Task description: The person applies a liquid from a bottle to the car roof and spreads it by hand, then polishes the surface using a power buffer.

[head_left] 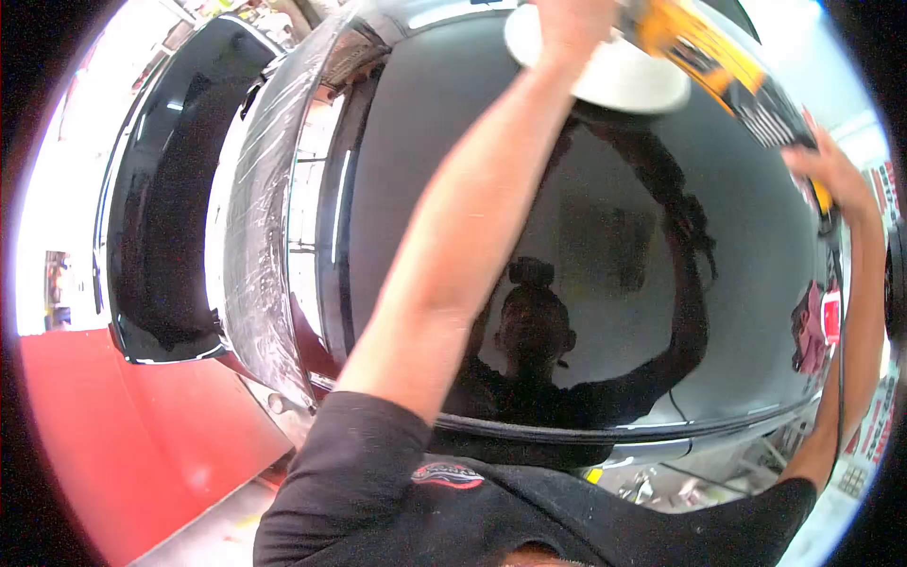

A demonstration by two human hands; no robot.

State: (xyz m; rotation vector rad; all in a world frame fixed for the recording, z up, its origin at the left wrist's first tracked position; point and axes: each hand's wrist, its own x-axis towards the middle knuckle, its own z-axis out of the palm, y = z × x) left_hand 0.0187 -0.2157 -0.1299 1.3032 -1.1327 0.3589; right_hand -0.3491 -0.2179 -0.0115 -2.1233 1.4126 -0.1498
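Polisher (704, 52) sat at the far top of the glossy black panel (605, 246), with its white pad (624, 83) flat against the paint. The yellow body ran off to the right.

- Left hand (570, 26): arm fully stretched, grip closed over the head of the tool just above the pad. The fingers were partly cut off by the frame edge.
- Right hand (831, 170): grip wrapped round the dark rear end of the body, arm also extended.
- A thin dark line ran down beside the right forearm and was probably the cord (839, 321). It lay close to the panel.
- Plastic film (269, 227) was draped over the left edge of the panel, loose and wrinkled. A second dark panel (165, 198) stood beyond it.

Risks, as judged:
- Both arms were at full reach, so downward pressure was likely uneven. The pad could tip onto its edge and leave swirl marks or burn the finish near the panel's curve.
- At that stretch the tool could slip out of the left grip and skate across the paint.
- If the cord dragged over the surface, it might scuff the gloss or snag at the lower edge.
- If the pad drifted left, it could catch the loose film and wind it in.
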